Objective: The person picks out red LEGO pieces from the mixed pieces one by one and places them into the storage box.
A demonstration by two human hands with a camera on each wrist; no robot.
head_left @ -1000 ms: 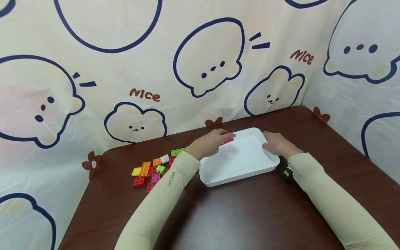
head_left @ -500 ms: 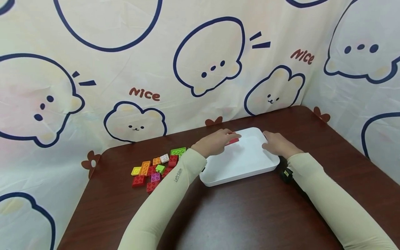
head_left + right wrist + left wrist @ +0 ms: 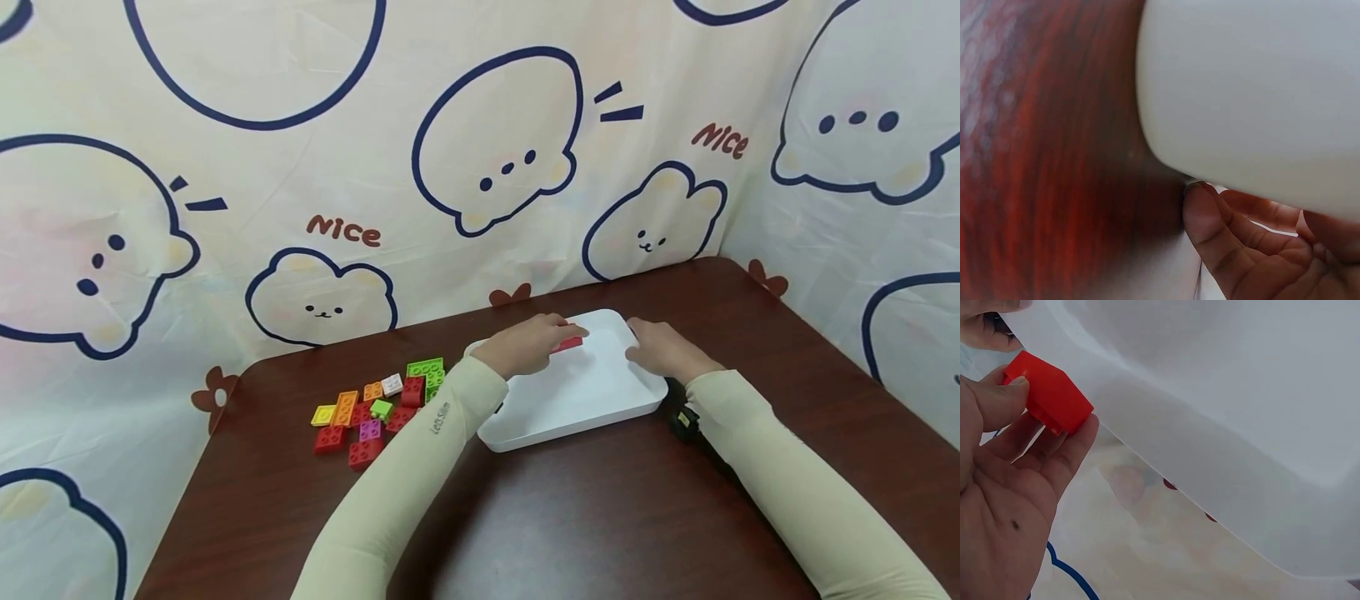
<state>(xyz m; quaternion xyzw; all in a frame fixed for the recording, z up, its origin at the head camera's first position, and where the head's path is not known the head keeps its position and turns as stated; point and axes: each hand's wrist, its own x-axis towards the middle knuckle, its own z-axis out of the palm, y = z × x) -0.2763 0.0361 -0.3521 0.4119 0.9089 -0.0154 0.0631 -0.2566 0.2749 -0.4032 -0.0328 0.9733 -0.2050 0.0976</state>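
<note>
My left hand (image 3: 521, 346) is over the back part of a white tray (image 3: 592, 387) in the head view. Between its thumb and fingers it pinches a red toy brick (image 3: 1054, 394), whose studs face the fingers in the left wrist view. Only a strip of that brick shows past the hand from the head. My right hand (image 3: 663, 348) grips the tray's right end, thumb over the rim. Seen from the right wrist, the right fingers (image 3: 1210, 219) curl in close against the tray's edge.
Left of the tray, several toy bricks lie loosely grouped: red bricks (image 3: 365, 452), an orange one (image 3: 344, 408), a yellow one (image 3: 324, 415), a white one (image 3: 392, 384) and green ones (image 3: 425, 367). The dark wooden table (image 3: 570, 517) ends at a patterned curtain (image 3: 465, 275).
My left hand has moved a little to the right over the tray with the red brick, uncovering more of the bricks at the left. The right hand and the tray stay in place.
</note>
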